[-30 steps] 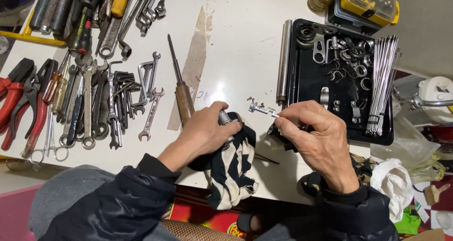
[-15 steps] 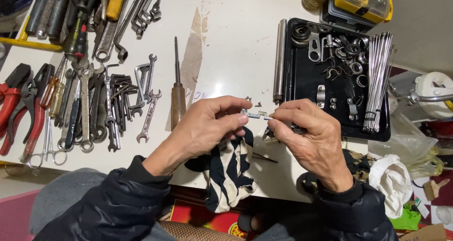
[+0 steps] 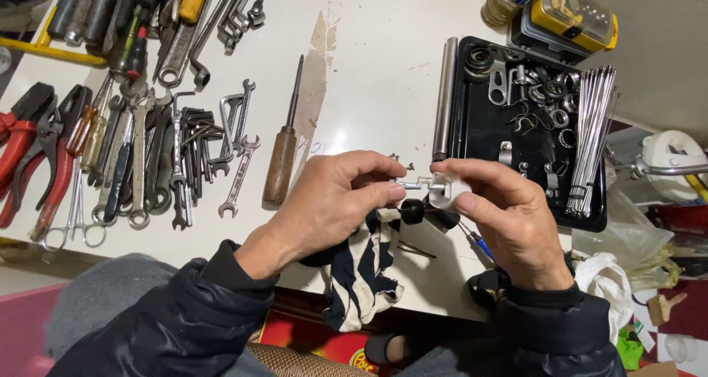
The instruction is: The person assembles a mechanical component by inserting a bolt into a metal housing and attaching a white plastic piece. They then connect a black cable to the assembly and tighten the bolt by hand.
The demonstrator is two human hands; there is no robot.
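Both hands meet above the white worktop [image 3: 383, 67]. The left hand [image 3: 332, 200] pinches the thin metal end of a small white part [image 3: 441, 189], and the right hand [image 3: 509, 215] closes its fingers on the body. A striped rag [image 3: 365, 270] lies beneath, a wooden-handled screwdriver [image 3: 284, 144] just left.

A glossy white plastic part [image 3: 445, 190], a matt striped cloth rag [image 3: 365, 270] and a worn wooden-handled screwdriver [image 3: 282, 156] lie over the smooth white tabletop [image 3: 369, 67].
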